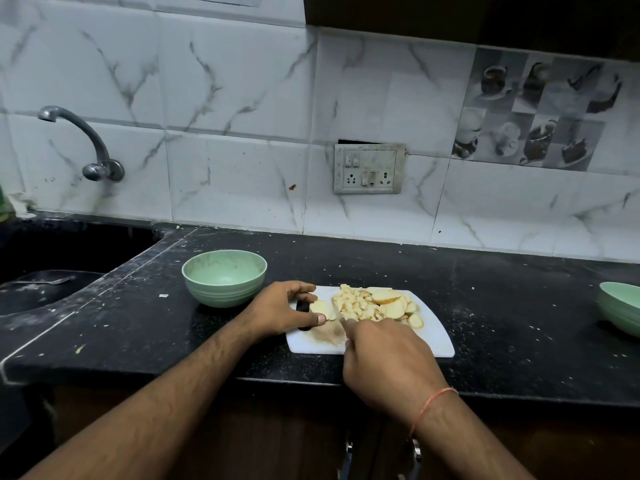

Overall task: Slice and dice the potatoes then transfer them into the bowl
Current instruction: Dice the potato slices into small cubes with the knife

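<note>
black speckled counter (pixel 485 306) — white cutting board (pixel 438 341), green bowl (pixel 224 277) just left, second green bowl (pixel 620 306) far right

No legible text, label, brand, number or sign anywhere in view. Switch and socket plate (pixel 369 169) on tiled wall (pixel 225 133): no readable marking. Decorative tile panel (pixel 533 109): cup and teapot pictures only, no lettering. Green bowl (pixel 224 276), cutting board (pixel 433 337): unmarked.

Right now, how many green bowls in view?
2. One green bowl stands on the counter left of the cutting board; a second bowl is cut off at the right edge. None look hidden.
</note>
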Demonstrator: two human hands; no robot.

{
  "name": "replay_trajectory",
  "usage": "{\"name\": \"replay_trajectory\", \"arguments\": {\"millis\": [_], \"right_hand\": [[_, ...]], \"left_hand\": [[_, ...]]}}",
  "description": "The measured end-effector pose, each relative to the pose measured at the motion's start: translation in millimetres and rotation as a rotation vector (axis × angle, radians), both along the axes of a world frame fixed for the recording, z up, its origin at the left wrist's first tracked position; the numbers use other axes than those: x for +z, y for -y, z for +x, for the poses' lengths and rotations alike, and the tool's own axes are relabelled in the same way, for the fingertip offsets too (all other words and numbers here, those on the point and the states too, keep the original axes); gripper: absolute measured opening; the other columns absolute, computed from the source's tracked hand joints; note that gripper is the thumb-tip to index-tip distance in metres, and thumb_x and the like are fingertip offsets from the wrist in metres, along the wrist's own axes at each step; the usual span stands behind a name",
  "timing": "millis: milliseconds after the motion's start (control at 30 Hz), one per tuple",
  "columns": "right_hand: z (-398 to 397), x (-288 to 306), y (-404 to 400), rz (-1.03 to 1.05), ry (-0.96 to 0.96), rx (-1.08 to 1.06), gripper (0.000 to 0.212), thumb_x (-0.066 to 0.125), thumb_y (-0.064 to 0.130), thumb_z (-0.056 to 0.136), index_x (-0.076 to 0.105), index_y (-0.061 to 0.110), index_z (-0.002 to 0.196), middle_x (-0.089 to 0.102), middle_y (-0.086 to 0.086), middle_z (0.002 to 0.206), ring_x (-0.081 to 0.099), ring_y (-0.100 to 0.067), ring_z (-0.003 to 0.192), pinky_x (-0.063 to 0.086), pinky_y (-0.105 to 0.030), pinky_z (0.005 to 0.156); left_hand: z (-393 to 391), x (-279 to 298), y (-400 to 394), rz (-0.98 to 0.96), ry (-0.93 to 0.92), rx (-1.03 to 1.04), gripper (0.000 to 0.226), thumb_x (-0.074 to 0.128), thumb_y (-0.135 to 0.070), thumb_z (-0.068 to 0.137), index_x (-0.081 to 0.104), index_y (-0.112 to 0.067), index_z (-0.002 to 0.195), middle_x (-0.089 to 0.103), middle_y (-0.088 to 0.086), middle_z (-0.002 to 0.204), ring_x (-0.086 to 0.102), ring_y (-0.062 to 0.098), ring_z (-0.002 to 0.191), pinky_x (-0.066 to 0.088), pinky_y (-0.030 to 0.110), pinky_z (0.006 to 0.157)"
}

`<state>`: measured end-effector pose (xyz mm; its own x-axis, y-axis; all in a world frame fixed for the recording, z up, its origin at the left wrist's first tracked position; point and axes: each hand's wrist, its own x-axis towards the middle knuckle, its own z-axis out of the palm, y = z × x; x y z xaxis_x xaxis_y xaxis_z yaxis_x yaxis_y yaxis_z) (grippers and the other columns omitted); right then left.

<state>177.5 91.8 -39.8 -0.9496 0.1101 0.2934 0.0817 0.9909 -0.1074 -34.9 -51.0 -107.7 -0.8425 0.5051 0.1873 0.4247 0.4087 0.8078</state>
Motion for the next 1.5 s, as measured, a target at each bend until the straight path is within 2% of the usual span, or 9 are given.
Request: {"name": "replay_trajectory", "arguments": {"millis": [133, 267, 500, 633, 867, 1067, 1167, 1433, 1500], "right_hand": [[-17, 3, -5, -0.055, -0.012, -0.02, 0.021, 0.044, 0.028, 0.094, 0.064, 0.023, 0.098, 0.066, -0.003, 0.094, 0.05, -0.027, 0.082, 0.037, -0.034, 0.066], [-41, -4, -3, -0.099, 0.018, -0.025, 0.024, 0.045, 0.029, 0.092, 0.067, 0.02, 0.096, 0.066, -0.004, 0.092, 0.05, -0.028, 0.082, 0.038, -0.033, 0.067], [-65, -4, 5, -0.154, 0.08, -0.017, 0.015, 0.047, 0.029, 0.093, 0.058, 0.02, 0.088, 0.059, -0.007, 0.088, 0.049, -0.029, 0.083, 0.038, -0.033, 0.069], [-49, -6, 8, -0.111, 0.088, 0.001, 0.02, 0.046, 0.028, 0.097, 0.064, 0.02, 0.103, 0.064, -0.008, 0.096, 0.047, -0.028, 0.082, 0.037, -0.032, 0.069], [3, -2, 9, -0.044, 0.088, 0.069, 0.023, 0.047, 0.028, 0.097, 0.063, 0.024, 0.113, 0.061, -0.003, 0.099, 0.053, -0.025, 0.09, 0.039, -0.034, 0.072], [4, 13, 0, -0.113, 0.036, 0.011, 0.02, 0.044, 0.025, 0.093, 0.063, 0.022, 0.097, 0.058, 0.001, 0.087, 0.053, -0.026, 0.086, 0.039, -0.034, 0.068], [-11, 14, -2, -0.133, 0.037, 0.0, 0.02, 0.045, 0.026, 0.092, 0.064, 0.02, 0.093, 0.06, 0.0, 0.087, 0.055, -0.027, 0.086, 0.039, -0.033, 0.066], [-47, 9, 7, -0.171, 0.096, -0.017, 0.021, 0.046, 0.027, 0.092, 0.065, 0.018, 0.097, 0.054, -0.003, 0.086, 0.05, -0.029, 0.086, 0.037, -0.032, 0.069], [-51, 8, 11, -0.158, 0.103, -0.019, 0.017, 0.046, 0.027, 0.093, 0.06, 0.02, 0.095, 0.054, -0.004, 0.089, 0.049, -0.028, 0.086, 0.038, -0.032, 0.07]], "left_hand": [[3, 1, 1, 0.02, -0.017, 0.005, 0.082, 0.097, -0.04, 0.073, 0.061, -0.027, 0.145, 0.074, -0.02, 0.119, 0.064, -0.016, 0.112, 0.041, 0.004, 0.093], [4, -1, 1, 0.019, -0.039, 0.022, 0.076, 0.097, -0.04, 0.072, 0.065, -0.03, 0.14, 0.077, -0.021, 0.111, 0.066, -0.012, 0.109, 0.048, 0.021, 0.108], [2, -2, 2, 0.078, 0.005, 0.014, 0.075, 0.101, -0.031, 0.069, 0.068, -0.024, 0.137, 0.081, -0.012, 0.103, 0.072, -0.003, 0.108, 0.053, 0.032, 0.109], [1, -2, 3, 0.114, 0.061, 0.015, 0.072, 0.102, -0.022, 0.067, 0.071, -0.017, 0.132, 0.082, -0.005, 0.101, 0.073, 0.002, 0.112, 0.058, 0.04, 0.104], [9, 3, 2, 0.144, 0.087, 0.032, 0.068, 0.099, -0.011, 0.07, 0.071, -0.008, 0.132, 0.081, 0.0, 0.105, 0.078, 0.015, 0.103, 0.064, 0.032, 0.088], [13, 4, 4, 0.118, 0.067, 0.038, 0.083, 0.102, -0.032, 0.066, 0.065, -0.021, 0.14, 0.079, -0.014, 0.111, 0.072, -0.005, 0.107, 0.054, 0.028, 0.107], [14, 6, 3, 0.136, 0.061, 0.052, 0.073, 0.098, -0.025, 0.074, 0.065, -0.021, 0.139, 0.08, -0.011, 0.107, 0.072, -0.004, 0.104, 0.051, 0.016, 0.097], [13, 6, 3, 0.125, 0.063, 0.05, 0.06, 0.096, -0.022, 0.076, 0.072, -0.02, 0.131, 0.081, -0.01, 0.103, 0.076, 0.002, 0.099, 0.055, 0.019, 0.093], [12, 6, 5, 0.148, 0.088, 0.046, 0.058, 0.096, -0.018, 0.076, 0.072, -0.018, 0.13, 0.082, -0.007, 0.103, 0.078, 0.009, 0.098, 0.059, 0.026, 0.097]]}}
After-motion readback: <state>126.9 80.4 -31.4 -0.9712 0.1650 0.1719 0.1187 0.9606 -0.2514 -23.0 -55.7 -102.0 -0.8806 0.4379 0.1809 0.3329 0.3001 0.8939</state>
